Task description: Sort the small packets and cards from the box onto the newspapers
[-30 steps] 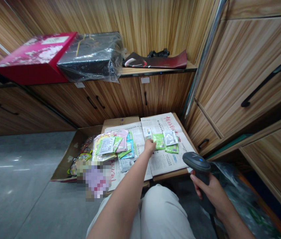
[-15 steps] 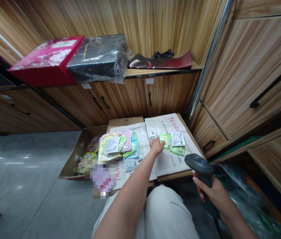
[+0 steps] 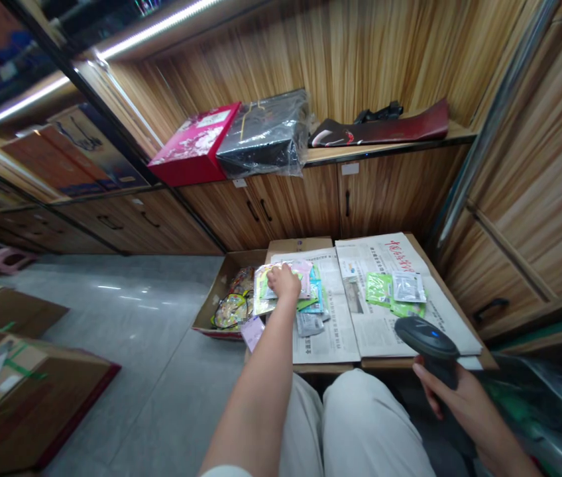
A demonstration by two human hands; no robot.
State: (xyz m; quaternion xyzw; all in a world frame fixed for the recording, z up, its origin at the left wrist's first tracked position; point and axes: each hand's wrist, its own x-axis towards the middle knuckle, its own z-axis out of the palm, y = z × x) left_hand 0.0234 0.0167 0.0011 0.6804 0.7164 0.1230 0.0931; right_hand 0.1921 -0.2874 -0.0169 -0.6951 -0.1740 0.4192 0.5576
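Observation:
My left hand is on the pile of small flat packets at the left of the newspaper-covered surface. Its fingers are curled at a silvery packet on top, mostly covered by the hand. Pink, green, blue and yellow packets show around it. In my right hand is a black handheld barcode scanner with a blue light, held above the near right edge of the newspaper. Beyond the scanner, another silvery packet lies over green packets.
Newspaper covers the cardboard under the packets. An open carton of wrapped items adjoins on the left. Wooden cabinets stand behind, with a pink box and a plastic-wrapped black box on the shelf. More cartons sit at far left.
My left hand has left the green packets on the right and moved left onto the pile. The view has turned left. My right hand still holds the scanner.

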